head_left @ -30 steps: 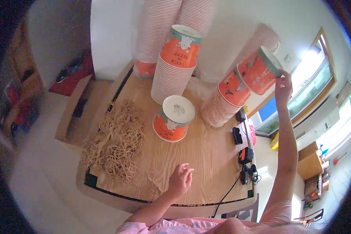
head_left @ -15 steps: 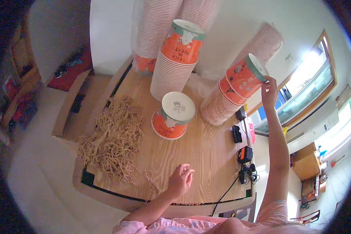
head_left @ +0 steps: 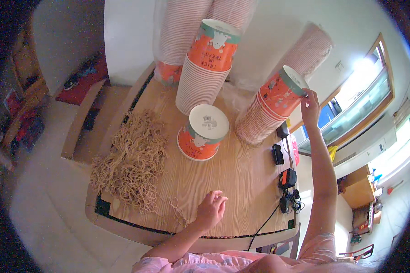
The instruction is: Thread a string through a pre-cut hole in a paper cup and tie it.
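An orange paper bucket (head_left: 283, 93) with a green band and white base sits upside down on top of the right-hand stack of nested buckets (head_left: 255, 123). My right hand (head_left: 310, 108) grips its base edge, thumb and fingers closed there. Over the near middle of the table hovers my left hand (head_left: 211, 211), fingers loosely bent and apart, with nothing visible in it. Just beyond it stands a single upturned bucket (head_left: 208, 123), orange and green. A taller stack (head_left: 201, 86) of the same buckets rises behind that one.
A heap of tan twine (head_left: 134, 164) covers the table's left side, a few strands trailing toward my left hand. Black adapters (head_left: 287, 178) and cables lie along the right edge. Plastic-wrapped bucket stacks (head_left: 182, 36) stand at the back, near the wall. A cardboard box (head_left: 93, 123) is beyond the left edge.
The bucket in my right hand has slid down over the right stack, so less of the bucket beneath it shows. My right hand moved down slightly with it; the left stayed put.
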Motion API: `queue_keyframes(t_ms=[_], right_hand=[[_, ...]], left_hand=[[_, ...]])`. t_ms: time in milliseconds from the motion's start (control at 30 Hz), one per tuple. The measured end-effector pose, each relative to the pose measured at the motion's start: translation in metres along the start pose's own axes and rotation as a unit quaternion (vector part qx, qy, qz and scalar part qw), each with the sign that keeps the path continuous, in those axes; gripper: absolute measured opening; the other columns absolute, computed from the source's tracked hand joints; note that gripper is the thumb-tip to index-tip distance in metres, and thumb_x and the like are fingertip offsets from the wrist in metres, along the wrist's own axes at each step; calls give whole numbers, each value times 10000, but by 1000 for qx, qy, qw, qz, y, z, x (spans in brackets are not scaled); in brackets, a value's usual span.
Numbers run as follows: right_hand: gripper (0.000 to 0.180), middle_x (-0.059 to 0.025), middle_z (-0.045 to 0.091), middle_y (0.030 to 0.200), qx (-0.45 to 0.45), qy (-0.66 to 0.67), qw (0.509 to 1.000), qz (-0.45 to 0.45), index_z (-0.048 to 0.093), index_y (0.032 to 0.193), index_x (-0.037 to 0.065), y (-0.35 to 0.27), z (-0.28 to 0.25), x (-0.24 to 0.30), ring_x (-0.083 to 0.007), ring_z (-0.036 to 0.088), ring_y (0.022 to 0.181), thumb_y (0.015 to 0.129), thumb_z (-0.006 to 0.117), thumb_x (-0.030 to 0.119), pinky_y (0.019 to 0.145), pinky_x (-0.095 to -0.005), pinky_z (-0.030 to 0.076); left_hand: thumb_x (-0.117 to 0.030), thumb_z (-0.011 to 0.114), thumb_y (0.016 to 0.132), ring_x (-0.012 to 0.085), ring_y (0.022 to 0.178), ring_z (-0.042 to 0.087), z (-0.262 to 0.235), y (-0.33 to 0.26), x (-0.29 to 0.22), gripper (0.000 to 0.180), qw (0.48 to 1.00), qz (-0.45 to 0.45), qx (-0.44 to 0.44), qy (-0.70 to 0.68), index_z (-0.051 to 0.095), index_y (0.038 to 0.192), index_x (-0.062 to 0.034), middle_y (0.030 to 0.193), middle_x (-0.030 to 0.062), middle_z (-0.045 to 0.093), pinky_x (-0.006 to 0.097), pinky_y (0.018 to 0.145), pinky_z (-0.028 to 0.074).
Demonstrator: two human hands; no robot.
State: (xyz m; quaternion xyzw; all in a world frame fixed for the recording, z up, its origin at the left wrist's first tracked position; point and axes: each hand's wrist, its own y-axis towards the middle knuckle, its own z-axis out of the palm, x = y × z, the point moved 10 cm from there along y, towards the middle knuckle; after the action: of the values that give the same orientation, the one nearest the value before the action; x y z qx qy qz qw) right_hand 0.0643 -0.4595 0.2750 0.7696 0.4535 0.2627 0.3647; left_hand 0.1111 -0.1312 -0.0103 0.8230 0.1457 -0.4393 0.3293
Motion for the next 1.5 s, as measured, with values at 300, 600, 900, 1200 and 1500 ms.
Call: queue_keyframes(t_ms=[300, 600, 900, 1200, 1500], right_hand=[[370, -106, 566, 1004, 0, -18, 1000, 7, 510, 1117, 110, -8, 8, -3, -234, 613, 782, 774, 517, -30, 713, -368, 494], [946, -203, 172, 1412, 135, 47, 989, -37, 131, 1390, 96, -22, 32, 11, -363, 341, 1241, 632, 694, 43, 881, -402, 459], [1058, -164, 122, 1438, 155, -31, 984, -83, 105, 1424, 169, -23, 21, 5, -324, 368, 1210, 609, 767, 34, 872, -360, 463], [214, -20, 616, 857, 152, 307, 930, 132, 583, 1021, 59, -149, 154, 70, -151, 580, 764, 808, 567, 48, 686, -276, 471], [149, -43, 612, 802, 281, 476, 701, 451, 589, 949, 45, -243, 290, 72, -109, 582, 651, 880, 510, 151, 518, -234, 454]], left_hand=[[-33, 639, 725, 300, 903, 568, 4, -1, 1, 195, 1000, 7, 4, 6, 584, 905, -83, 992, 123, 545, 376, 746, 489], [-37, 638, 732, 307, 907, 568, 12, -1, 0, 193, 1000, 9, 23, 4, 582, 911, -82, 1007, 124, 541, 379, 760, 487], [-60, 649, 738, 245, 851, 583, 5, 1, -6, 186, 999, 21, 30, -7, 594, 914, -84, 1013, 95, 530, 342, 694, 505], [-66, 580, 793, 301, 828, 583, -111, 101, 82, 126, 991, -55, -120, -16, 595, 918, -59, 844, 145, 584, 377, 734, 469], [-105, 539, 795, 348, 862, 613, -105, 186, 225, 211, 958, -262, -27, 109, 618, 943, 23, 872, 233, 624, 427, 732, 476]])
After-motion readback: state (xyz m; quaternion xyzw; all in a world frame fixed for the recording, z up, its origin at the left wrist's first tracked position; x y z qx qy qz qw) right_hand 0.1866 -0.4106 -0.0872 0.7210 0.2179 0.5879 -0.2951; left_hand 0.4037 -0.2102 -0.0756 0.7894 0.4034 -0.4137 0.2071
